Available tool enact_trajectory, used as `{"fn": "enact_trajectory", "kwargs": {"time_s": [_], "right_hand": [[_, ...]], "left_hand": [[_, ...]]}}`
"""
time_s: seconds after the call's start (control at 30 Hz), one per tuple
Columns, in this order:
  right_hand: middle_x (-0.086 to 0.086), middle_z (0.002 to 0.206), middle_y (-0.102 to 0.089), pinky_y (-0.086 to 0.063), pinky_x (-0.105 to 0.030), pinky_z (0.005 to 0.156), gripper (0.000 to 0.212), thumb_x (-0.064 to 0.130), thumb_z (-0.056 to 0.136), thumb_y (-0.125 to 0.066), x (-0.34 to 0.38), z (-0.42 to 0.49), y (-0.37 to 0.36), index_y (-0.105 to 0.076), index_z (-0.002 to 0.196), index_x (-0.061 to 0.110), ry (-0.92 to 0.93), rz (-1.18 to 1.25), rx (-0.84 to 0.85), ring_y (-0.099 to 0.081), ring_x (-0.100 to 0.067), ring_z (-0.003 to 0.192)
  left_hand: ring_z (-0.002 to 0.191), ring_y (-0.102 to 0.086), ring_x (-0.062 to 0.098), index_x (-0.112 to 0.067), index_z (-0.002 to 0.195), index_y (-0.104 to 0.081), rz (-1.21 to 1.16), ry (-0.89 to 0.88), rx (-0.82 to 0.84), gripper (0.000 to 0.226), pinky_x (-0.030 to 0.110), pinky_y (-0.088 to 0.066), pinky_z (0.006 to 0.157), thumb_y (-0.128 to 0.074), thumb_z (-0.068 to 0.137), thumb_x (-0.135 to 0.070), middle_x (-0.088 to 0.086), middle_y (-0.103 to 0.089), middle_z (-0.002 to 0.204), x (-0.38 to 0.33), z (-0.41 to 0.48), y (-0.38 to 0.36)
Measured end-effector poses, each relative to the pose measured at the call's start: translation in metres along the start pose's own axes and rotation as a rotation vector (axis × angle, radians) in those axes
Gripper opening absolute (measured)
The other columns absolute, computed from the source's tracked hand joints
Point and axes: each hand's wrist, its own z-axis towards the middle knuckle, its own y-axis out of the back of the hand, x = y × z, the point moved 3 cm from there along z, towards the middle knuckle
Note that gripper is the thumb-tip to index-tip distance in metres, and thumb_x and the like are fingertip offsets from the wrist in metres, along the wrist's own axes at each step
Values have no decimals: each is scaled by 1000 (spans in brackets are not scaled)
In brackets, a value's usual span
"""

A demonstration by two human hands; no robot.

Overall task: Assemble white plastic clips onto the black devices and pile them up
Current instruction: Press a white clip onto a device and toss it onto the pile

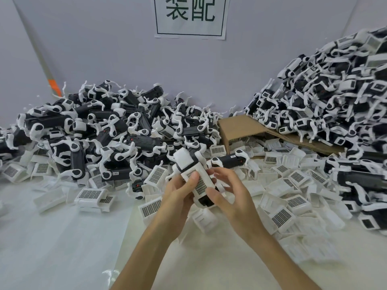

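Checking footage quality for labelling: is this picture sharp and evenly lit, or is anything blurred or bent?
Head view: soft even light, no glare or hard shadows; the device in the left hand and right hand is fairly sharp; the pile at right and loose clips at lower right smear; wall seams lean inward, wide-lens distortion.

White clip (188, 162) on tilted black device (206, 201), mid-desk.
Loose clips (281, 216) strewn toward right edge; devices (100, 126) heaped along far edge.
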Motion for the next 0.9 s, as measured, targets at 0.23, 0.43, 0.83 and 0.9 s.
{"fn": "enact_trajectory", "kwargs": {"time_s": [0.23,0.43,0.83,0.9], "right_hand": [[20,109,-71,-47,-11,87,35,47,84,-70,2,1,-1,-64,116,34,42,25,-40,-64,-1,110],[12,101,-73,-52,-17,82,26,36,88,-71,7,-2,-3,-66,109,22,116,11,-101,-69,-10,101],[16,141,-54,-46,-20,94,60,40,83,-61,5,2,18,-47,141,34,113,11,-125,-55,-14,123],[14,133,-62,-49,-26,90,49,40,87,-59,6,5,21,-55,136,37,84,21,-33,-59,-15,120]], "left_hand": [[106,-71,34,-5,124,-66,90,-22,43,49,37,-58,85,-68,87,-37,19,-72,115,3,-4,-5],[103,-71,37,-9,115,-72,99,-4,20,35,41,-59,83,-65,91,-33,20,-73,111,7,-3,-4],[65,-62,-1,-30,95,-68,621,-224,-47,15,12,-47,55,-74,91,-17,-16,-69,74,2,-4,-7],[67,-64,4,-31,96,-70,682,-183,70,10,15,-47,58,-74,87,-31,-10,-71,77,-1,-4,-8]]}}
